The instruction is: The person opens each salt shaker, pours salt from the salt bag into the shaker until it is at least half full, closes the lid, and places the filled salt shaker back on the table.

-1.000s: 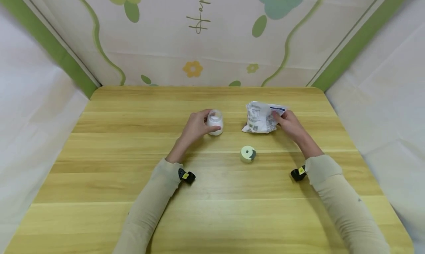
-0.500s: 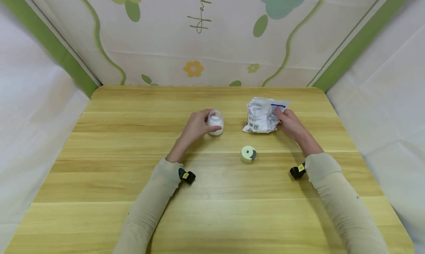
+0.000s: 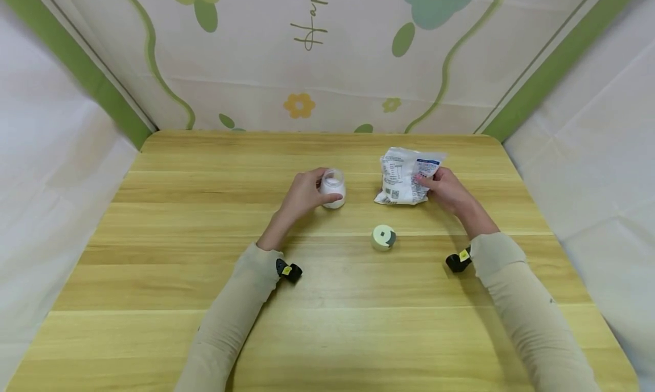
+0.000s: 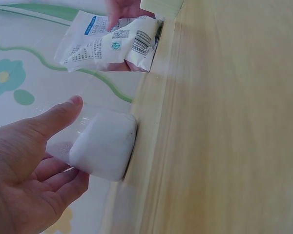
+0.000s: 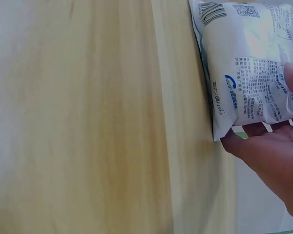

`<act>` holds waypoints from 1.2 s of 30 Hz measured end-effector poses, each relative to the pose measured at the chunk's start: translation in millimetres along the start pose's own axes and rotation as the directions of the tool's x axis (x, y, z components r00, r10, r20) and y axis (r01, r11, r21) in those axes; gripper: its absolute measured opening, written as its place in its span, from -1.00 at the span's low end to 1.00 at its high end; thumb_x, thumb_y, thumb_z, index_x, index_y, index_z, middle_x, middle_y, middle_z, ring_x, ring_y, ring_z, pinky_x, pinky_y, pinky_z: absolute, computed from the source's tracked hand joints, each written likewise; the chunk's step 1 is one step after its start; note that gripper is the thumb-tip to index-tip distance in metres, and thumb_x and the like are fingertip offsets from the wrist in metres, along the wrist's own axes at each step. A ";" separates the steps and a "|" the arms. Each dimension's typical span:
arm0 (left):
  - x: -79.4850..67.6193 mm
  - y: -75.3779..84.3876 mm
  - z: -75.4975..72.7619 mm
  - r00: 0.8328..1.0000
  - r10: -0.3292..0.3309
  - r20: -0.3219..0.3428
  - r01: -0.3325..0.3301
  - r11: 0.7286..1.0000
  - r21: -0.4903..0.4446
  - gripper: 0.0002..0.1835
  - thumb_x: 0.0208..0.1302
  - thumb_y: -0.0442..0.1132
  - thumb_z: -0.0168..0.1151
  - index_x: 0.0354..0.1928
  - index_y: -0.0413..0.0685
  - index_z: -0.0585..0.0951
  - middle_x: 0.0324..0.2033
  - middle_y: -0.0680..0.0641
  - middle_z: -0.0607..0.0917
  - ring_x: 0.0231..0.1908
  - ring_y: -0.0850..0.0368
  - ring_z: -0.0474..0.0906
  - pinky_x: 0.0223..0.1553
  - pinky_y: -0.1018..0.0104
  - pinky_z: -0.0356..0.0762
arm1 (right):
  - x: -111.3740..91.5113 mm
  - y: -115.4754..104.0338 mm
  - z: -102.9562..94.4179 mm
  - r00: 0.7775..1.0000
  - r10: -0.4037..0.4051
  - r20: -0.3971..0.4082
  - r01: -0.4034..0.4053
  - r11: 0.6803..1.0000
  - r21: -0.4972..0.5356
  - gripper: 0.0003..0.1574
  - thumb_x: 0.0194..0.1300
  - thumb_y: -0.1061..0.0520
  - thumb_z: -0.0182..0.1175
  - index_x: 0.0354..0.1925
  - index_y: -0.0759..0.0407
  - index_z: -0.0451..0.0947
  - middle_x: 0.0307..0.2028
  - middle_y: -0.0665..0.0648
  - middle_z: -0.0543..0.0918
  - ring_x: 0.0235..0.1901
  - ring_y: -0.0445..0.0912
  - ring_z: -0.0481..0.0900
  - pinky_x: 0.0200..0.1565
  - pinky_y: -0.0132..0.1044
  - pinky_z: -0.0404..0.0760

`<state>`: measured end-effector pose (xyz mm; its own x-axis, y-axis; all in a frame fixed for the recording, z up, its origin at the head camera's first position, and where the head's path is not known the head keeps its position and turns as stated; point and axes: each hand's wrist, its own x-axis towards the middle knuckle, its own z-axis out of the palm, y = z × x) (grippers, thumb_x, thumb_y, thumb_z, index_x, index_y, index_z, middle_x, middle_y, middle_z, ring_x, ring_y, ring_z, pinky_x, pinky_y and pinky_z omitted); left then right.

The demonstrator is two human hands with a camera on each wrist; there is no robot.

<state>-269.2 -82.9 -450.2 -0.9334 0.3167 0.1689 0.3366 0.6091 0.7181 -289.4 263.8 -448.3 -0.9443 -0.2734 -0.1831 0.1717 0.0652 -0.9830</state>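
Packet is standing a bit taller than a second ago, just left of the right hand, which pinches it thumb in front, fingers behind. Left hand stays put, curled round an open clear jar of white stuff on the worktop. Pale green round piece hasn't budged, between the hands but nearer the person.
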 end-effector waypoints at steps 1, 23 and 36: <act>0.0 0.2 -0.1 1.000 -0.001 -0.001 0.001 1.000 -0.001 -0.27 -0.07 0.03 0.46 0.15 -0.18 0.48 -0.10 -0.12 0.66 -0.12 0.07 0.60 -0.11 0.23 0.56 | -0.3 -0.3 0.9 1.000 0.008 -0.009 -0.008 1.000 -0.021 -0.42 0.31 0.19 0.12 0.24 0.27 0.23 -0.04 -0.04 0.55 -0.10 -0.24 0.55 -0.10 -0.42 0.55; -0.7 -0.9 -1.3 1.000 0.006 -0.014 -0.006 1.000 0.026 -0.29 -0.07 0.05 0.45 0.13 -0.12 0.50 -0.10 -0.11 0.66 -0.13 0.07 0.59 -0.11 0.23 0.55 | -8.6 17.1 -0.1 0.999 -0.038 0.019 0.042 0.835 -0.548 -0.12 0.09 0.08 0.36 0.30 0.23 0.22 0.15 0.34 0.45 0.10 0.10 0.42 0.25 0.03 0.25; 1.6 -2.6 -3.1 1.000 -0.006 -0.010 0.006 0.999 0.032 -0.29 -0.06 0.04 0.45 0.14 -0.12 0.50 -0.10 -0.11 0.66 -0.15 0.07 0.59 -0.13 0.23 0.55 | -4.5 14.0 -3.3 0.995 -0.063 0.073 0.095 0.779 -0.619 -0.14 0.12 0.06 0.34 0.30 0.24 0.21 0.11 0.35 0.48 0.05 0.10 0.44 0.21 0.05 0.28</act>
<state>-272.0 -86.2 -449.7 -0.9364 0.3062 0.1716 0.3349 0.6335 0.6975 -283.7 269.1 -461.3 -0.9304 -0.3460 -0.1209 -0.1297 0.6193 -0.7744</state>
